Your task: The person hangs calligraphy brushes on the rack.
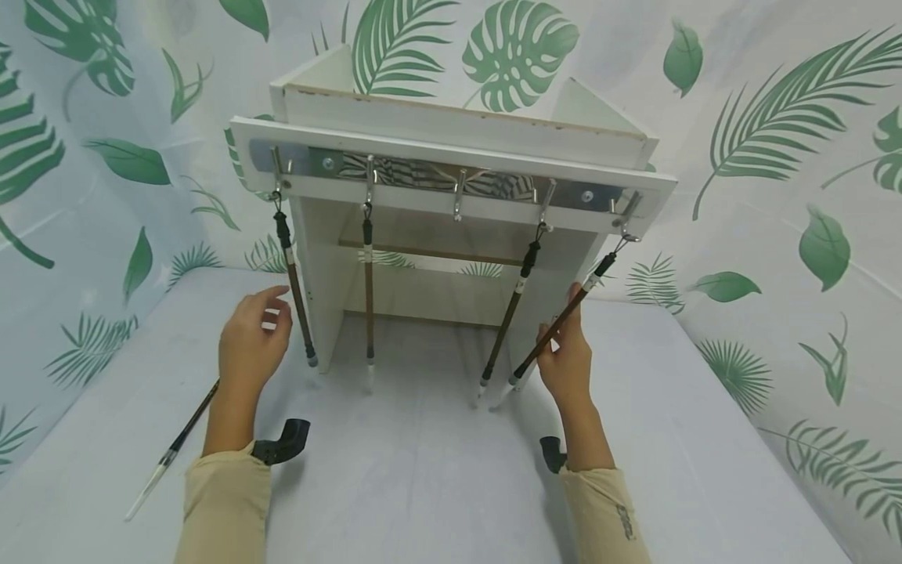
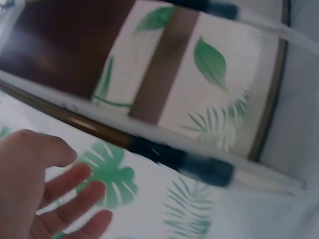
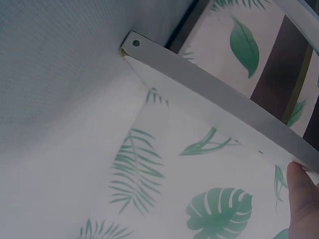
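Note:
Several brown-handled writing brushes with white tips hang by dark loops from the hooks of a white rack (image 1: 423, 144). My left hand (image 1: 255, 337) is beside the leftmost brush (image 1: 296, 290), fingers loosely bent and holding nothing. In the left wrist view that brush (image 2: 84, 122) runs past my fingertips with a gap. On the right, my right hand (image 1: 567, 356) is at the slanted rightmost brush (image 1: 564, 317), which crosses in front of its fingers. Only part of my right hand (image 3: 304, 199) shows in the right wrist view, beside the white side panel (image 3: 214, 94); the brush is not visible there.
Between the hanging brushes, a middle hook (image 1: 459, 196) carries nothing. Another brush (image 1: 172, 450) lies on the pale cloth (image 1: 395, 486) left of my left forearm. A leaf-print backdrop (image 1: 768, 133) surrounds the rack.

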Demonstrator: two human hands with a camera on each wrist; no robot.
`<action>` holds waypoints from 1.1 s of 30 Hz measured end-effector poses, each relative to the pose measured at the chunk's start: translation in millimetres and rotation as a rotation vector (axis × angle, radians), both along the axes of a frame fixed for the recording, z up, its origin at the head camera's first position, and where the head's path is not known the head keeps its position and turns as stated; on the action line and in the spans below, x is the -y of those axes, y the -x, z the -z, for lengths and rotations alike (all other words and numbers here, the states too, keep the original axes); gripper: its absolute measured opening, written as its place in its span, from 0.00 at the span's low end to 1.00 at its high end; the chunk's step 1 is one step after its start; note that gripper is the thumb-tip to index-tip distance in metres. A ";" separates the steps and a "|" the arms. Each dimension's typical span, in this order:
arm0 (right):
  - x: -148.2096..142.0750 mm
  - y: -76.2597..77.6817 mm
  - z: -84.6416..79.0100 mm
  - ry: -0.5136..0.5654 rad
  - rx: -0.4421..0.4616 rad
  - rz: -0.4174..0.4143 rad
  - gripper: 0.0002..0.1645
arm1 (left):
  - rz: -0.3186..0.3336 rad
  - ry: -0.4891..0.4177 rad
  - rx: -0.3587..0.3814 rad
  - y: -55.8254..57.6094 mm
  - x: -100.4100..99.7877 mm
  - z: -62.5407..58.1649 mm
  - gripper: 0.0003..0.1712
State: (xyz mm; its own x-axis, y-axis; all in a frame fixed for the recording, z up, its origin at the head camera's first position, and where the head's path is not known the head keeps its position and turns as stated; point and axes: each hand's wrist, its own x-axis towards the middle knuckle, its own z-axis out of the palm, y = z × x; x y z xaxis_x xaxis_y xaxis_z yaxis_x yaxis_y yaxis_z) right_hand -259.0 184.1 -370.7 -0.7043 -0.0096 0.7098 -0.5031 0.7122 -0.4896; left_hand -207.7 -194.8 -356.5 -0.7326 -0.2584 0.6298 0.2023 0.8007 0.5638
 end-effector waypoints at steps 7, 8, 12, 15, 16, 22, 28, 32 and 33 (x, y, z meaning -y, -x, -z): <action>-0.1 0.1 0.5 0.002 -0.001 -0.007 0.50 | -0.146 -0.057 0.605 1.9 14.9 16.2 0.26; -0.2 0.1 0.3 0.005 0.003 -0.008 0.50 | -0.161 -0.064 0.669 2.8 16.8 18.6 0.27; -0.3 -0.2 -1.0 0.019 0.013 -0.014 0.49 | -0.199 -0.059 0.791 6.5 22.7 29.6 0.30; -0.4 -0.5 -1.8 0.021 0.021 -0.014 0.49 | -0.231 -0.050 0.810 7.4 26.9 38.0 0.31; -0.5 -0.6 -1.8 0.021 0.024 -0.014 0.49 | -0.242 -0.052 0.814 6.9 28.1 39.8 0.31; -0.6 -0.4 -1.4 0.025 0.021 -0.025 0.48 | -0.278 -0.085 0.870 2.2 36.0 46.1 0.30; -0.6 -0.3 -1.5 0.022 0.013 -0.027 0.49 | -0.279 -0.094 0.922 0.0 43.4 47.5 0.32; -0.2 0.1 -1.3 0.019 0.004 -0.026 0.49 | -0.278 -0.098 0.935 -0.4 45.4 47.5 0.32; -0.2 0.3 -1.1 0.018 0.003 -0.025 0.49 | -0.277 -0.099 0.937 -0.7 46.0 47.8 0.32</action>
